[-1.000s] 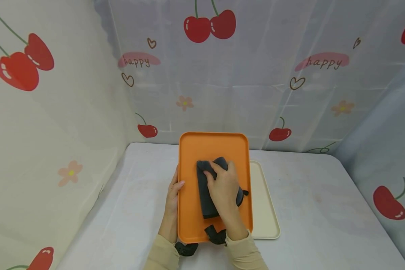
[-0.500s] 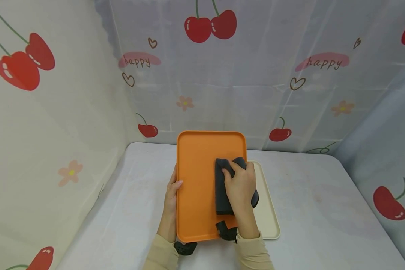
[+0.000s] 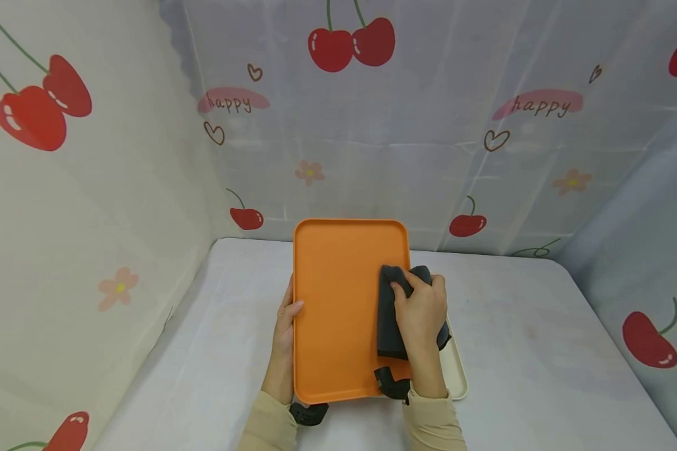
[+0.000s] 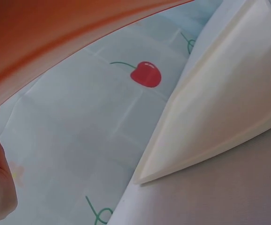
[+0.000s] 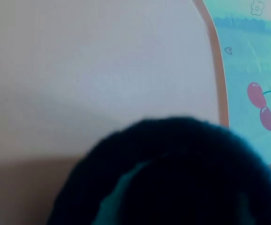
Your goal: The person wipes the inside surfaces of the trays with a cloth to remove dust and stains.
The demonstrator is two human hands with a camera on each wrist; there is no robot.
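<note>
1. Your left hand (image 3: 284, 332) is pinching the left edge of the orange tray (image 3: 338, 300), thumb in front, and the tray is leaning up above the table (image 3: 524, 332).
2. Your right hand (image 3: 422, 316) is gripping the bunched grey cloth (image 3: 390, 329), which is lying across the tray's right edge.
3. Only your left hand seems to be carrying the tray, so pushing hard on the other side could be twisting it loose.
4. The cloth is sticking out past the rim, so it might be snagging there.
5. The cream tray (image 3: 457, 379) is resting on the white table, partly behind; a drop could be banging it.
6. Pale sheets (image 3: 372, 138) with red cherries are hanging around you.
</note>
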